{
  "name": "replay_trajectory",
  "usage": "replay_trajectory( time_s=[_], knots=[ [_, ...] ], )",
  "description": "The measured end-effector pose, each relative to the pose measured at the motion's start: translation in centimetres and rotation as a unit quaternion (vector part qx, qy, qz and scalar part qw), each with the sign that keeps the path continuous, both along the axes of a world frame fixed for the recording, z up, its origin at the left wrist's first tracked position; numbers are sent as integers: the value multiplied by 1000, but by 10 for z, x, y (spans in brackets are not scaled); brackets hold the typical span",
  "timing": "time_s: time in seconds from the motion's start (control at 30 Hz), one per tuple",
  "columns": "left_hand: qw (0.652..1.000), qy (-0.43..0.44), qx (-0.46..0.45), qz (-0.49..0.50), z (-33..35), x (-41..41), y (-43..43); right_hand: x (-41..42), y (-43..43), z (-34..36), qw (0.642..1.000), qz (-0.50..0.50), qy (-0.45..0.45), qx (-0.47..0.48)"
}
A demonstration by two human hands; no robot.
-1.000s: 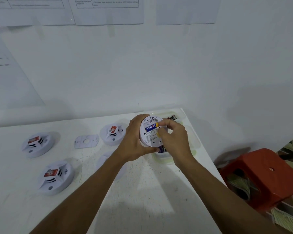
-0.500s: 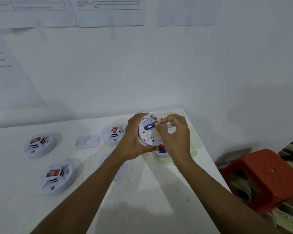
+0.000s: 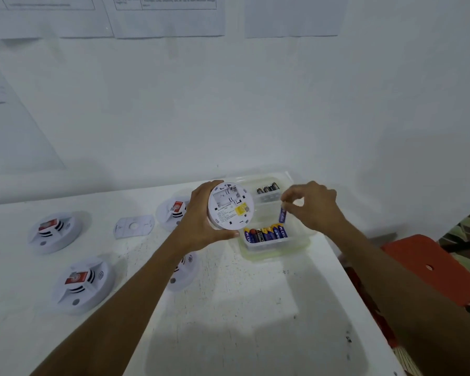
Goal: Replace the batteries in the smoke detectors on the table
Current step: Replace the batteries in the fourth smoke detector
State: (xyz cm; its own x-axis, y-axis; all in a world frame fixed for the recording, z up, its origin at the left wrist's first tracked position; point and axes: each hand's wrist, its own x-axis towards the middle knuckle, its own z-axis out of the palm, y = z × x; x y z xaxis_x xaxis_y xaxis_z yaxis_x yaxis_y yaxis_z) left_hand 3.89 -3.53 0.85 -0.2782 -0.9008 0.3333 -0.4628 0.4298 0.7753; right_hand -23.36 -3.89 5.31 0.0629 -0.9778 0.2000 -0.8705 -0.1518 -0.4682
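L grip [image 3: 204, 214] curled wide, R grip [image 3: 311, 206] pinching; both arms fwd

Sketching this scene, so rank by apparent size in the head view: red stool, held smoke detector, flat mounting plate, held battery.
1. red stool
2. held smoke detector, nearer the camera than the plate
3. mounting plate
4. held battery

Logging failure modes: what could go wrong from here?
The right hand pinches the blue battery by its upper end only; it could slip. It hangs near blue batteries and black batteries; used and fresh could mix. The left hand grips the detector in mid-air; it could drop.
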Motion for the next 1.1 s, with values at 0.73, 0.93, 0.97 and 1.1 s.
replay_trajectory(
  time_s=[0.73,0.93,0.97,1.1],
  knots=[
    [1000,10,26,5,9,1,-36,22,-94,4,995,78,38,45],
    [999,11,33,6,10,6,-45,26,-127,-8,989,71,96,90],
    [999,11,33,6,10,6,-47,29,-129,-10,984,83,121,105],
    [999,12,32,6,7,5,-51,42,-136,-20,976,85,153,128]
  ],
)
